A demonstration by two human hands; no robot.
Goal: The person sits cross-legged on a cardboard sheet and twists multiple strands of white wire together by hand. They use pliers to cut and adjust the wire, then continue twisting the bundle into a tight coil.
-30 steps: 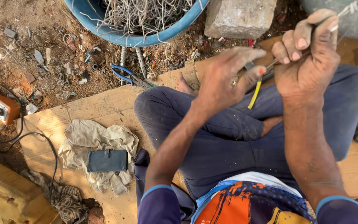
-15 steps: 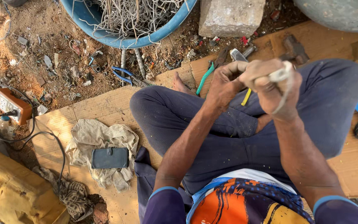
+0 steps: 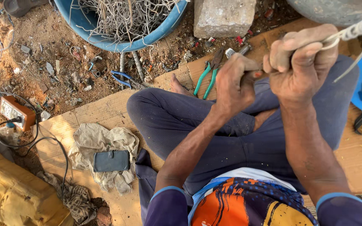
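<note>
While the person sits cross-legged on a wooden board (image 3: 105, 113), both hands are raised over the knees. Right hand (image 3: 302, 67): fingers clenched around a twisted grey wire (image 3: 350, 31), which runs out of the fist toward 2 o'clock, one loose strand hanging down. Left hand (image 3: 235, 81): fingers curled tight on a small object with a red tip, just beside the right fist; what it is cannot be told. Green-handled pliers (image 3: 208, 75): on the board at 11 o'clock of the left hand. Blue-handled cutters (image 3: 126, 80): on the dirt, further toward 9 o'clock. Blue tub (image 3: 118, 42) of tangled wire: 11 o'clock. Concrete block (image 3: 223, 16): 12 o'clock. Dark wallet (image 3: 111, 160) on a crumpled cloth (image 3: 89, 144): 8 o'clock. Orange socket box (image 3: 15, 112): 9 o'clock.
</note>
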